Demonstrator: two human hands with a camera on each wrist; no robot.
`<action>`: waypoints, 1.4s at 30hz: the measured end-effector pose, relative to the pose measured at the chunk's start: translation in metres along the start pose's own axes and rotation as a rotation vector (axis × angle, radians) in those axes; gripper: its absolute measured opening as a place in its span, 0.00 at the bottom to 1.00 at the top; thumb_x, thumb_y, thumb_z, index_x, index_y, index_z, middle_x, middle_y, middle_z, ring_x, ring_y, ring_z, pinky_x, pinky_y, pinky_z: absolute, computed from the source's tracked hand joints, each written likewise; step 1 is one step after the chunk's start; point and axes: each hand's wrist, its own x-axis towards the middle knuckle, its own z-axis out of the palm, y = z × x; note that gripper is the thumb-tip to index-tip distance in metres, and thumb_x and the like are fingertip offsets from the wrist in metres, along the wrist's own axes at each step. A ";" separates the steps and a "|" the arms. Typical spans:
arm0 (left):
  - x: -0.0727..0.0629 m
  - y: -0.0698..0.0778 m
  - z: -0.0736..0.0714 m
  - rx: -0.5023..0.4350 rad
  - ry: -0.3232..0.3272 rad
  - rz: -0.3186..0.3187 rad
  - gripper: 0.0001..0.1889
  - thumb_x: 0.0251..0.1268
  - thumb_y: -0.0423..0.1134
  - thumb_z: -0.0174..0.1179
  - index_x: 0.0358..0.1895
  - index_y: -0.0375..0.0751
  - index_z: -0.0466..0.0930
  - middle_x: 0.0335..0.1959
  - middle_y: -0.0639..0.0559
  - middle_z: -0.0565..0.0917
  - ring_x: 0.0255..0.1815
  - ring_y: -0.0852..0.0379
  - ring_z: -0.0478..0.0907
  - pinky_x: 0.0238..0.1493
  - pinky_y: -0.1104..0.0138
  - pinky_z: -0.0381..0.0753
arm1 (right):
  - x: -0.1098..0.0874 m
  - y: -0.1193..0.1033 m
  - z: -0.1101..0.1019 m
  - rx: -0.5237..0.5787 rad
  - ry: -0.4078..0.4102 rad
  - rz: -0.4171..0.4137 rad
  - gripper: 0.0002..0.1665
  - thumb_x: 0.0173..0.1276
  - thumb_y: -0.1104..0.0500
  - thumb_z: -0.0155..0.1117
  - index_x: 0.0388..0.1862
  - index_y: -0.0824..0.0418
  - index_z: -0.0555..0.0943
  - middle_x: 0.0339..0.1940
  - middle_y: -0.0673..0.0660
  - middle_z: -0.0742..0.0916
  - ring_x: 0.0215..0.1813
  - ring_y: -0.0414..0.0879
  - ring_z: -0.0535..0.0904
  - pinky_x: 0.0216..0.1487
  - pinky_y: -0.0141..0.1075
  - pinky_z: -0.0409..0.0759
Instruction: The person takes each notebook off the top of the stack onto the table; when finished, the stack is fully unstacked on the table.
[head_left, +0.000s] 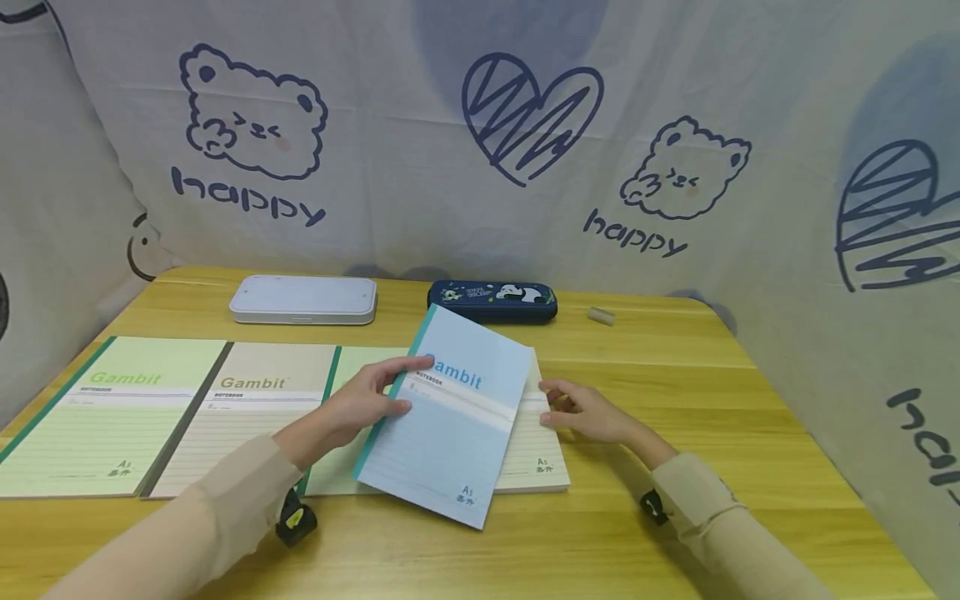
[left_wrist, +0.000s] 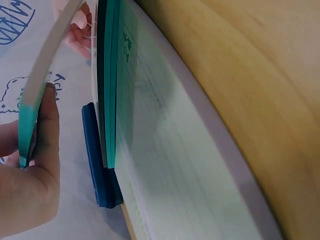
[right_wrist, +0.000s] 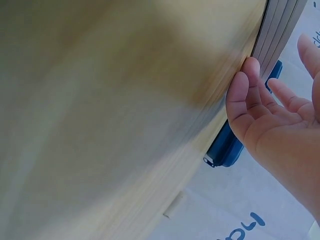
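Note:
My left hand (head_left: 358, 406) pinches the teal-spined left edge of a light blue "Gambit" notebook (head_left: 457, 442). The notebook is tilted, and the left wrist view shows it raised over the others. Beneath it lies a cream notebook (head_left: 551, 446), on top of a stack whose several page edges (right_wrist: 280, 35) show in the right wrist view. My right hand (head_left: 592, 414) is at the stack's right edge, fingers bent loosely; whether they touch it I cannot tell. Partly hidden behind my left hand is a green notebook (head_left: 341, 471) with a teal spine.
Left along the table (head_left: 660, 533) lie a beige notebook (head_left: 255, 433) with a dark spine and a pale green notebook (head_left: 105, 433). At the back are a white case (head_left: 303, 298), a dark blue panda pencil case (head_left: 491, 315) and a small tan piece (head_left: 601, 316). Printed cloth hangs behind.

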 end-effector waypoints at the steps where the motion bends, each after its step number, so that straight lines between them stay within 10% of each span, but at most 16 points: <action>1: -0.002 0.001 0.000 -0.001 -0.009 0.006 0.28 0.58 0.19 0.48 0.63 0.40 0.64 0.66 0.41 0.57 0.57 0.46 0.59 0.44 0.64 0.69 | 0.000 0.000 0.000 -0.002 -0.002 0.000 0.31 0.65 0.56 0.56 0.61 0.73 0.62 0.48 0.67 0.75 0.44 0.52 0.74 0.44 0.42 0.72; 11: -0.022 0.016 -0.006 -0.004 -0.207 0.081 0.27 0.57 0.22 0.52 0.62 0.36 0.64 0.59 0.36 0.65 0.38 0.50 0.75 0.35 0.62 0.77 | 0.000 0.000 0.000 -0.016 0.002 0.006 0.25 0.64 0.57 0.57 0.55 0.70 0.67 0.41 0.61 0.79 0.41 0.51 0.75 0.38 0.39 0.74; 27: -0.044 0.011 -0.026 0.063 -0.510 0.236 0.28 0.60 0.25 0.50 0.66 0.37 0.58 0.60 0.36 0.65 0.50 0.47 0.72 0.42 0.58 0.76 | 0.001 0.000 0.001 -0.021 0.002 0.014 0.31 0.64 0.55 0.57 0.60 0.73 0.63 0.49 0.67 0.76 0.45 0.53 0.73 0.46 0.44 0.72; 35: -0.054 0.013 -0.029 0.166 -0.480 0.213 0.39 0.56 0.19 0.48 0.70 0.48 0.45 0.64 0.42 0.61 0.60 0.46 0.63 0.52 0.64 0.68 | 0.002 0.000 0.002 -0.019 0.006 0.054 0.32 0.64 0.53 0.58 0.61 0.70 0.64 0.50 0.65 0.76 0.45 0.51 0.73 0.47 0.43 0.72; 42: -0.058 0.005 -0.044 0.068 -0.528 0.179 0.34 0.59 0.22 0.49 0.69 0.44 0.50 0.56 0.36 0.70 0.46 0.45 0.75 0.38 0.56 0.77 | 0.002 0.000 0.002 -0.010 0.004 0.042 0.32 0.64 0.54 0.58 0.60 0.71 0.64 0.49 0.65 0.76 0.44 0.51 0.73 0.45 0.41 0.72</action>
